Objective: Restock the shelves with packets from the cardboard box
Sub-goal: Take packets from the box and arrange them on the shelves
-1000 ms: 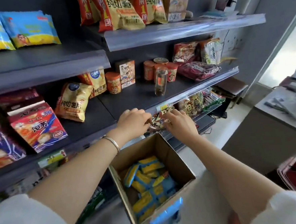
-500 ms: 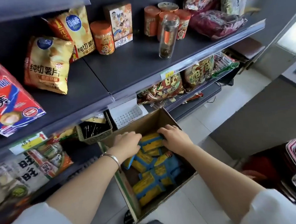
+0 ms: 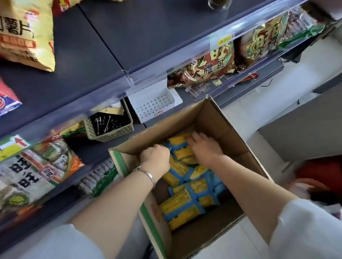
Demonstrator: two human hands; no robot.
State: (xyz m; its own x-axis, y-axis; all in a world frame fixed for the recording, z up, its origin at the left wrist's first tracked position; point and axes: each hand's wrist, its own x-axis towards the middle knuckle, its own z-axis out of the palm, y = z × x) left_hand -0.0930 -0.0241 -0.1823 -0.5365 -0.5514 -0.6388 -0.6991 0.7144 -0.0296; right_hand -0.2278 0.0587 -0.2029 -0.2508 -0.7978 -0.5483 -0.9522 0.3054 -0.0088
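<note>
I see both hands down inside the cardboard box [image 3: 215,116], which stands open just near of the shelves [image 3: 119,42]. My left hand [image 3: 156,157] is curled over the yellow-and-blue packets [image 3: 183,201] at the box's far left; whether it grips one I cannot tell. My right hand [image 3: 204,147] lies fingers spread on a packet at the far end, touching it, not clenched.
</note>
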